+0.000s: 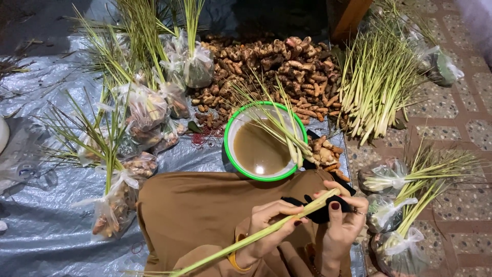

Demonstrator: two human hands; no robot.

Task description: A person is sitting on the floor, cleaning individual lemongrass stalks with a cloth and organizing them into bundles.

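Lemongrass stalk (266,231): pale green, yellowing at the tip.
Bowl (229,154): bright green rim, white inside, murky brown water.
Tarp (51,231): grey-blue.
Roots (266,61): tan-brown.
Floor (461,123): speckled tiles, red-brown lines.

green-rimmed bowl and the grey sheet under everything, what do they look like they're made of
The green-rimmed bowl looks like enamelled metal or plastic; the pictures leave that open. It has a smooth, glossy white wall with a bright green edge, and holds brown water. The grey sheet looks like thin plastic tarpaulin: it is silvery, crinkled and catches the light in creases.

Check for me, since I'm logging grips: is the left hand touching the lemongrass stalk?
Touching. The head view shows the left hand with fingers wrapped over the lemongrass stalk.
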